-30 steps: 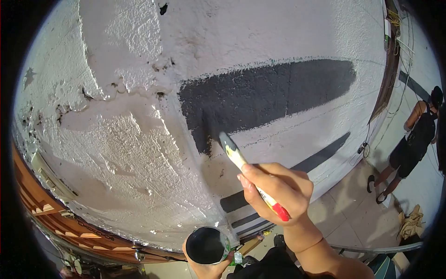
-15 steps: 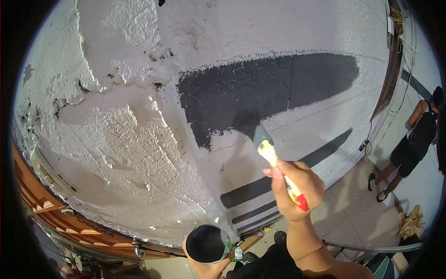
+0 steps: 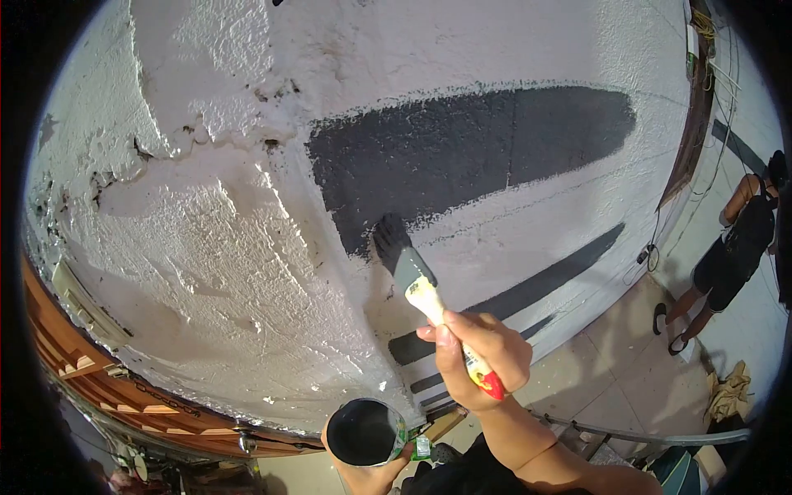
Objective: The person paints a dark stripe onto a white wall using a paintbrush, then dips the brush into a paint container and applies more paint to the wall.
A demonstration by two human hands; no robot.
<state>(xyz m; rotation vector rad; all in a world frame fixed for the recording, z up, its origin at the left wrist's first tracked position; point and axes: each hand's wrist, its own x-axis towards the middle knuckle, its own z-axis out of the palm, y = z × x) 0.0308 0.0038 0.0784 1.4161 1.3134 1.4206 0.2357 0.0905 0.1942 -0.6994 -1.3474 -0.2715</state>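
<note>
While the person stands right up against the rough white wall (image 3: pixel 206 247), the right hand (image 3: pixel 477 355) is closed around the handle of a paintbrush (image 3: pixel 421 285). The brush runs from its red butt end, low and right, up and leftwards to bristles pressed on the lower left edge of the black band (image 3: pixel 462 157). So that edge lies up-left of the right hand, well away from the left hand (image 3: pixel 367 474), which grips a can of black paint (image 3: pixel 365 433) down low. The can's green label is too small to read, and there's no writing I can make out on the brush either.
</note>
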